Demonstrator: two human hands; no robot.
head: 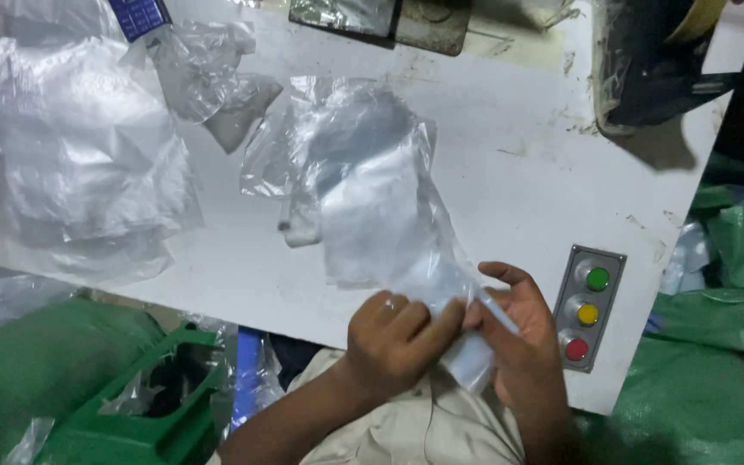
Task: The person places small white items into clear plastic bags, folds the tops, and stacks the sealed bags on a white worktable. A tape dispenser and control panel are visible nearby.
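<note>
Both my hands meet at the near edge of a white table (518, 172). My left hand (393, 340) pinches one end of a clear plastic bag (372, 207) between thumb and fingers. My right hand (518, 340) holds the same end from the other side, fingers curled under it. The bag trails away from my hands across the table toward its middle, crumpled and see-through. A ring shows on my left hand.
A heap of clear plastic bags (71, 155) lies at the left of the table. A grey panel with green, yellow and red buttons (587, 306) sits right of my hands. A dark machine (656, 60) stands at back right. A green crate (131, 405) and green sacks (716, 344) flank the table.
</note>
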